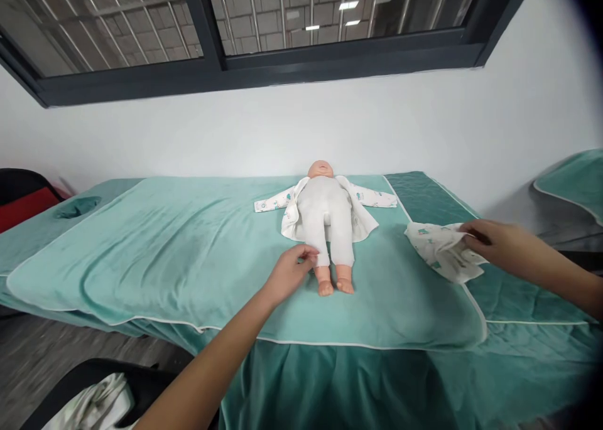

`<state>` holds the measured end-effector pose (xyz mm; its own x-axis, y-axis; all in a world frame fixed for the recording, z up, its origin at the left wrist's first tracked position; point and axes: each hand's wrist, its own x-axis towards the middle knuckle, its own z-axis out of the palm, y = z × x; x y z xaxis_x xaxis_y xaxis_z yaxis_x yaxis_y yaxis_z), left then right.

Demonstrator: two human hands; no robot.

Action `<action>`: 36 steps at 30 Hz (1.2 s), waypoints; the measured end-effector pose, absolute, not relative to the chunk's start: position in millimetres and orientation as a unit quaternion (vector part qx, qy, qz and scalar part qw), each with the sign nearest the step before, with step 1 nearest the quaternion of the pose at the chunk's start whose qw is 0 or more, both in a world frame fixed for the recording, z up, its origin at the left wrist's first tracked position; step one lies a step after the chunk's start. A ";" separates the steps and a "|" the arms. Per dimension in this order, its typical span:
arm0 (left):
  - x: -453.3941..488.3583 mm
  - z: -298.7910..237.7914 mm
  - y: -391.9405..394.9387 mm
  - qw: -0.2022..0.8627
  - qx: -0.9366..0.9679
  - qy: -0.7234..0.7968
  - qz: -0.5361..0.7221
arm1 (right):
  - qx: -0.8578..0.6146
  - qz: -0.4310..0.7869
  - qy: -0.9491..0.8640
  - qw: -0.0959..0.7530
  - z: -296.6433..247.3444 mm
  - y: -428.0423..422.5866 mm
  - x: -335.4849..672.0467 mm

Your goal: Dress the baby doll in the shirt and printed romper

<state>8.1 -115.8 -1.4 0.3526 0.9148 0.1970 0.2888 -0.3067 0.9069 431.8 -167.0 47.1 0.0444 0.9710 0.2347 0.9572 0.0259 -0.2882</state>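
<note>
A baby doll (325,220) lies on its back on a teal blanket (188,254), dressed in a white bodysuit and white trousers, with an open patterned jacket (365,198) spread under it. My left hand (289,270) pinches the cuff of the doll's trouser leg nearest me on the left. My right hand (494,241) grips a small crumpled patterned garment (440,248) that lies on the bed to the right of the doll.
The bed (377,380) is covered in darker teal cloth and stands against a white wall under a dark-framed window. A second teal-covered bed (575,182) is at the far right. A dark bin with white cloth (94,398) sits at the lower left.
</note>
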 end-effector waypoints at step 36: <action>-9.0 165.4 -160.6 0.227 0.773 0.354 0.474 | -0.371 0.471 -0.571 0.560 189.5 -152.6 180.6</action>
<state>-9.0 -160.6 165.4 0.2993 0.7629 0.5731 0.3317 -0.6463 0.6872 180.6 -152.6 189.5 -0.0975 0.9522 0.2896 -0.1033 0.2797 -0.9545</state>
